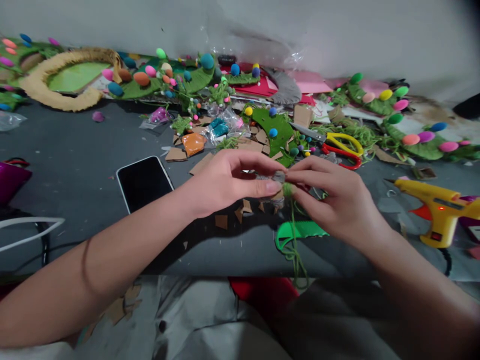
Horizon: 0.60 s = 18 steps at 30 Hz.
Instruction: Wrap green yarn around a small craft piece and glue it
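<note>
My left hand (219, 182) pinches a small cardboard piece partly wound with grey yarn (278, 202) between thumb and fingers. Around the piece's right end is a band of green yarn (288, 189). My right hand (333, 202) closes its fingertips on that green yarn, right against the piece. A loose green strand hangs down in loops past the table's front edge. Behind it, partly hidden by my right hand, lies a green toothed plastic tool (298, 230). Small cardboard scraps (221, 221) lie below my left hand.
A yellow glue gun (437, 200) with a lit red light lies at the right. Red-and-yellow-handled scissors (343, 147) rest beyond my right hand. A phone (142, 180) lies at the left. Along the back are a tan ring (35, 90) and green crescents with colourful balls (275, 127).
</note>
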Available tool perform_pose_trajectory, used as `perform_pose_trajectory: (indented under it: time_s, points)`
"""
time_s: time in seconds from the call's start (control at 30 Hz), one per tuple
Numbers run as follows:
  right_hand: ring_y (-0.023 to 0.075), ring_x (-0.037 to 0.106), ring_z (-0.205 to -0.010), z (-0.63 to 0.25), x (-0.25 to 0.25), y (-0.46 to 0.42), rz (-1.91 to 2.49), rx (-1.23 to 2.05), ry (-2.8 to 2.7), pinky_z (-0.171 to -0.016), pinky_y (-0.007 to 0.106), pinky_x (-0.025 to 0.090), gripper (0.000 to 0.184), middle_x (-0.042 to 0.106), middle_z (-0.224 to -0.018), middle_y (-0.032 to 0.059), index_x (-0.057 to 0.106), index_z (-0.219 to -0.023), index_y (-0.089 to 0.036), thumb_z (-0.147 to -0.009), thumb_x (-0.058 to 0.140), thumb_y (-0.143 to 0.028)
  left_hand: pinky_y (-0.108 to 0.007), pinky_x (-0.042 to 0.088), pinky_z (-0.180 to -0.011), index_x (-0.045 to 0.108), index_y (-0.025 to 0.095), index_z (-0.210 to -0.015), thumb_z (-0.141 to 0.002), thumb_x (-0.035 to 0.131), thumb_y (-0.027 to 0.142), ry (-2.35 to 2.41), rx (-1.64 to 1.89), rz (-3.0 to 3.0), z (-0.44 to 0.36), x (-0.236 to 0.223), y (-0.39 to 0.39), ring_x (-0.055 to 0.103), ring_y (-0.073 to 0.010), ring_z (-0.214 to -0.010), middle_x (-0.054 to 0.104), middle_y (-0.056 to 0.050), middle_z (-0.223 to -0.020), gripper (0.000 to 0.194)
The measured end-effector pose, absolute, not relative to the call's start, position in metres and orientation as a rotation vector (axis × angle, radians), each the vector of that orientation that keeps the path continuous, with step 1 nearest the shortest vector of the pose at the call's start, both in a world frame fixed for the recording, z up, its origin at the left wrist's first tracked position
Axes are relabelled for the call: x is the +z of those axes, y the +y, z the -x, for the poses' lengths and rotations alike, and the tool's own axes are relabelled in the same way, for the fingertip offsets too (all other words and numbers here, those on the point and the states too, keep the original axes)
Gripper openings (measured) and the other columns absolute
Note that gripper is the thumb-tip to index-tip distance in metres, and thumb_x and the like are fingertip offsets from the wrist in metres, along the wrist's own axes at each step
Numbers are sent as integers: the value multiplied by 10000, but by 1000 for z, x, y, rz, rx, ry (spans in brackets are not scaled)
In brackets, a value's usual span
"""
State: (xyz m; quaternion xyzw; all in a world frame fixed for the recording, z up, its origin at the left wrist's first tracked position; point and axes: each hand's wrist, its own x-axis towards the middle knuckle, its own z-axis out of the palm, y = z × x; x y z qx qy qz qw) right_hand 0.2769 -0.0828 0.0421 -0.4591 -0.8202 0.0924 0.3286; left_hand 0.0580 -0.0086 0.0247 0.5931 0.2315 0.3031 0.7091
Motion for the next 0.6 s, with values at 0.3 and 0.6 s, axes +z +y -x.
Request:
perform_pose_trajectory:
  time_s: [0.3,0.6]
  points:
    - [106,611,-706,-276,48,-80,1427,320,-2099,-613,264,465,64,677,-834,0,756,-868,-199,-897,700,-199,-250,641,-816,762,139,-1014,-782,829,137,659,533,-1525,-61,28,-15,780,-154,-868,818,-42,-951,242]
    - [108,595,-726,-253,64,-90,1449,499,-2024,-622,251,460,97,661,-845,4,693,-850,-189,-933,645,-172,-277,649,-826,772,131,-1017,-792,818,126,734,806,-1582,-61,27,-16,784,-197,-953,811,-65,-997,230]
